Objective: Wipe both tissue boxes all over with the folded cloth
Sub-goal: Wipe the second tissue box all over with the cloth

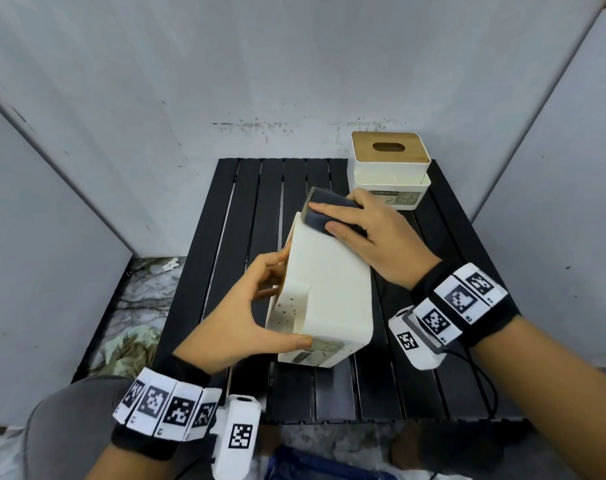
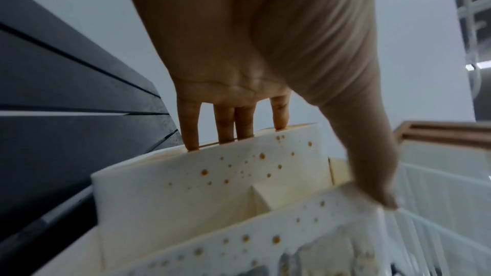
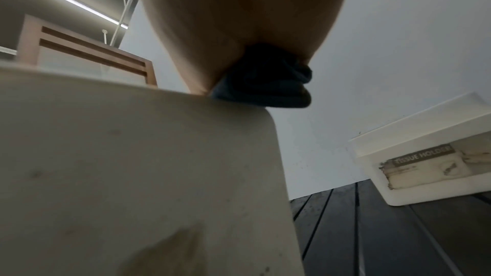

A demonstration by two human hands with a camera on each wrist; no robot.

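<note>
I see left grip [image 1: 241, 308] clasping tipped tissue box [image 1: 329, 289] | right grip [image 1: 374, 233] apparently curled on folded cloth [image 1: 324, 211], pressing box's far end

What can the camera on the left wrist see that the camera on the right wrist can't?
Only the left wrist view shows the left hand, its fingers hooked over the tilted tissue box's far edge, and orange-brown spots on its pale inner walls.

Only the right wrist view shows the right hand pressing the dark folded cloth on that box's plain outer side, and the second tissue box with its "TISSUE HOLDER" label.

Both show the tilted box and the black slatted table.
</note>
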